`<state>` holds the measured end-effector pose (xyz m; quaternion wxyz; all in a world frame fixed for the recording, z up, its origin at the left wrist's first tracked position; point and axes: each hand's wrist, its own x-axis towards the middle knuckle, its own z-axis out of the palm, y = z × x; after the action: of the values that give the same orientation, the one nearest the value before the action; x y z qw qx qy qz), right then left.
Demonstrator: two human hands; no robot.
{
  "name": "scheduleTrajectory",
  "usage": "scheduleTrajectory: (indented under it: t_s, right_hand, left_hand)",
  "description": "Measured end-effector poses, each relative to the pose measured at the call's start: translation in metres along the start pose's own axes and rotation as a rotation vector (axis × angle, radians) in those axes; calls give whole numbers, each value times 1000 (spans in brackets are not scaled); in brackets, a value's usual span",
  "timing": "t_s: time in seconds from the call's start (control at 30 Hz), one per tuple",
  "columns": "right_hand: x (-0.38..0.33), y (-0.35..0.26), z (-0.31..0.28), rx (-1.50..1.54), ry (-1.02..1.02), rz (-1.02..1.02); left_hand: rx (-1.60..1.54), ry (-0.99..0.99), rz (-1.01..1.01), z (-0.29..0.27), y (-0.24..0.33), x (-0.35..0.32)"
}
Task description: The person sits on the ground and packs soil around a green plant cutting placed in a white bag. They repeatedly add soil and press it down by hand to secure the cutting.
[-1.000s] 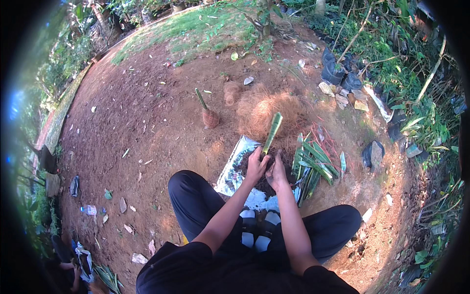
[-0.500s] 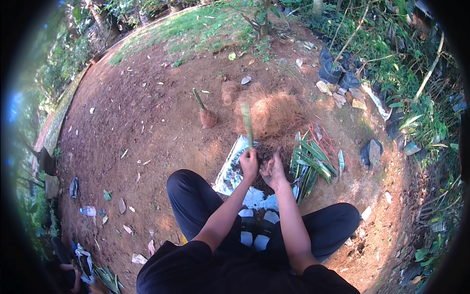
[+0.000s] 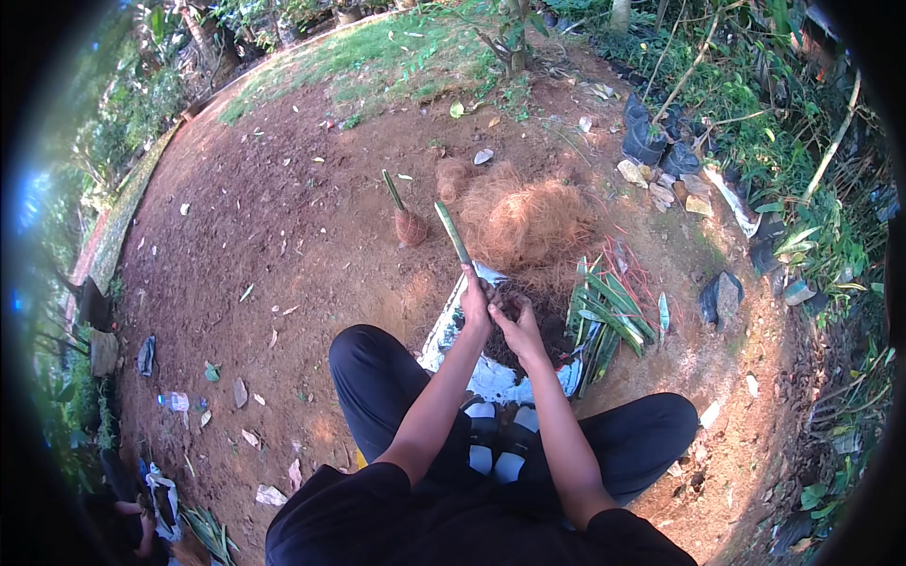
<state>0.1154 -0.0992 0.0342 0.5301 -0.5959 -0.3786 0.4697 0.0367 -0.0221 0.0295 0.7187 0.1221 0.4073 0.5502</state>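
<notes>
My left hand [image 3: 475, 302] is closed around the lower part of a long green snake plant leaf [image 3: 452, 229], which tilts up and to the left. Beside it, my right hand [image 3: 520, 330] has its fingers curled at the leaf's base, around what looks like a clump of dark soil [image 3: 508, 304]. Both hands are close together above a white sack [image 3: 493, 381] bearing a heap of dark soil [image 3: 549, 341]. Just beyond lies a pile of brown coconut fibre [image 3: 533, 219]. To its left stands a fibre-wrapped ball [image 3: 411, 228] with a green leaf upright in it.
Cut snake plant leaves [image 3: 612, 316] lie right of the sack, by red strings [image 3: 646, 300]. Black plant bags [image 3: 645, 141] and stones [image 3: 661, 189] sit farther right. A plastic bottle [image 3: 175, 402] lies at left. Another person's arm [image 3: 143, 528] shows at the lower left.
The leaf has gone from nearly upright to leaning left. My right hand has turned from fingers pointing up to curling in at the leaf's base beside my left hand.
</notes>
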Motion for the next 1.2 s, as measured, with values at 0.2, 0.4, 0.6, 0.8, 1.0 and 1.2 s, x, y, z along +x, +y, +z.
scheduleTrajectory:
  t_s: [0.2,0.4,0.6,0.8,1.0,1.2]
  right_hand:
    - [6,4,-10,-262,115,-199]
    - [7,12,-17,-394,150,-338]
    - [6,18,-8,-296,211,-283]
    - [7,9,-11,-321,105,-246]
    - [13,5,-58,-31,-196,23]
    - [22,32,-107,63,146,227]
  left_hand:
    - [-80,-108,-161,13,3,-18]
    - [42,-15,-84,18,-5,-22]
    - [-55,-180,-103,8,-8,-24]
    - [31,22,-32,7,0,-13]
    - [-84,-31,-57,-4,23,-5]
    - [121,39,40,3,22,-12]
